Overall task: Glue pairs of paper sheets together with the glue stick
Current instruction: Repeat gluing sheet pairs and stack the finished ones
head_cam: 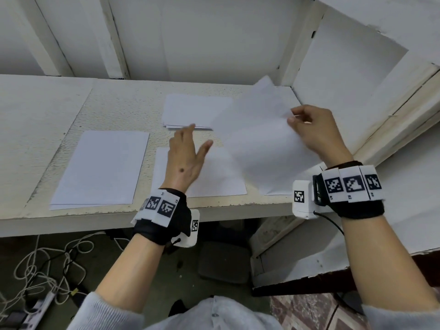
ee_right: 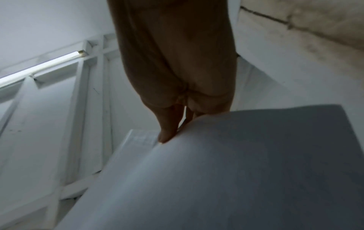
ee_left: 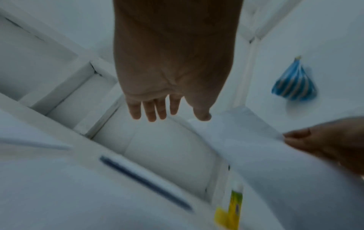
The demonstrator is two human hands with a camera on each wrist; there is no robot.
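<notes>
Cables (head_cam: 35, 265) below; paper stack (head_cam: 197, 110) beyond lifted sheet (head_cam: 262, 144).

Head: above the near edge of the table (head_cam: 119, 96), facing forward and down; takes in both forearms, the table and the floor.
Left wrist: close under the left hand (ee_left: 173, 65), looking along the palm toward the far wall; blurred.
Right wrist: close under the right hand (ee_right: 177, 70), looking along the fingers and up; blurred, dim.
Shared: the lifted sheet (head_cam: 259, 144) shows in all three views; the right hand also shows at the left wrist view's right edge.
</notes>
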